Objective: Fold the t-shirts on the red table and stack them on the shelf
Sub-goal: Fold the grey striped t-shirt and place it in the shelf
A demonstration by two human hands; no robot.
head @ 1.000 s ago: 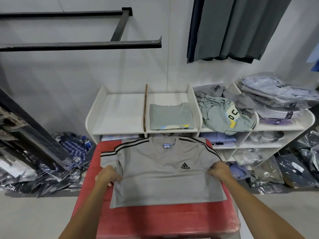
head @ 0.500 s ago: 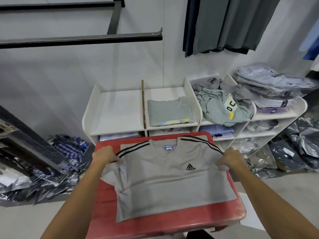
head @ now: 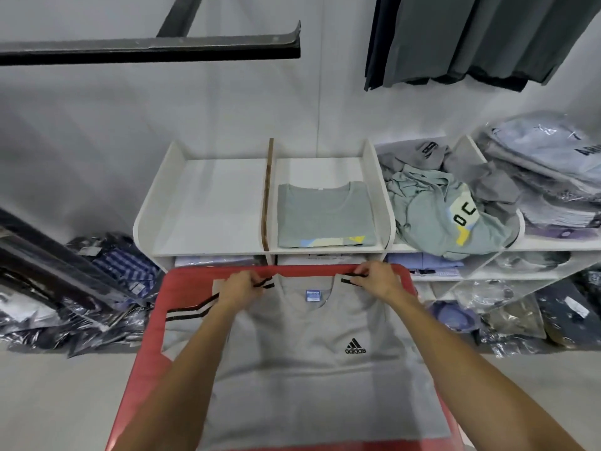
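Observation:
A grey t-shirt [head: 309,379] with black shoulder stripes and a black logo lies face up on the red table [head: 146,369]. My left hand [head: 240,288] pinches the shirt's left shoulder beside the collar. My right hand [head: 374,278] pinches the right shoulder beside the collar. The left sleeve still spreads out flat to the left; the right side looks tucked under. Beyond the table stands a white shelf [head: 208,249], with one folded grey-green t-shirt [head: 325,216] in its middle compartment.
The shelf's left compartment [head: 211,206] holds nothing. A loose heap of shirts [head: 448,209] fills the compartment to the right, bagged garments [head: 553,170] beyond. Bagged clothes [head: 97,288] lie on the floor on both sides. A black rail [head: 156,50] and hanging dark garments [head: 471,40] are overhead.
Both hands moved from the shirt's sides and sleeves up to the shoulders by the collar. The right sleeve no longer shows. The camera came closer.

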